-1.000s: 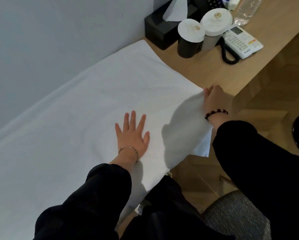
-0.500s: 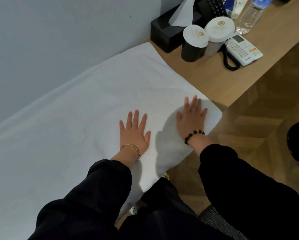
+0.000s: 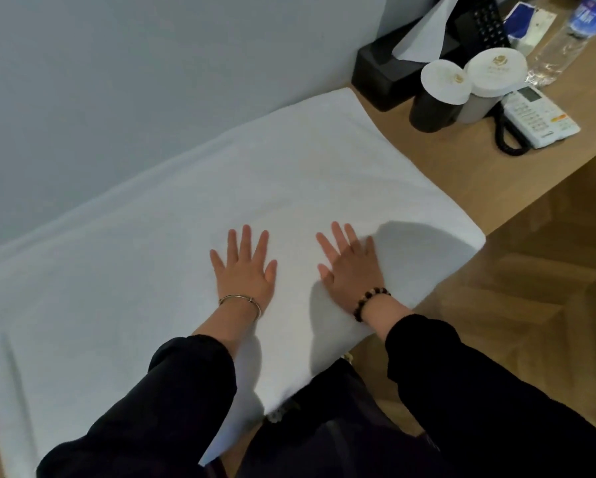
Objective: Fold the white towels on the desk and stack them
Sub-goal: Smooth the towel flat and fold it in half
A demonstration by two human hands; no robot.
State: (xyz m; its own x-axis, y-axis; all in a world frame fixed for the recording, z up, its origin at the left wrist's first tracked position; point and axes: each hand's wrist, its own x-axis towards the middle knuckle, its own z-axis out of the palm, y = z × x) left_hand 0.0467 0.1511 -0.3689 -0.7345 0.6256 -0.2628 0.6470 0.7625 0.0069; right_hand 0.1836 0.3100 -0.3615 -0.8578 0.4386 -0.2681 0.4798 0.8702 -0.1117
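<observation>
Wooden desk [image 3: 462, 181] runs along a grey wall, mostly hidden under the white towel [image 3: 172, 236] laid flat over it. Our left hand [image 3: 244, 270] and right hand [image 3: 350, 270] both rest palm down on the towel, fingers straight and spread, gripping nothing. Our dark sleeves [image 3: 172, 408] cover its near edge, which overhangs the desk. We cannot tell how many layers it has. Beyond, a water bottle [image 3: 558, 53] is cut off by the frame.

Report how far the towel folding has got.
Done: one white towel lies spread flat along the desk. In hand: the left hand and right hand press flat on it, fingers straight. Left: no compact fold and no stack shows, so folding and stacking remain.
</observation>
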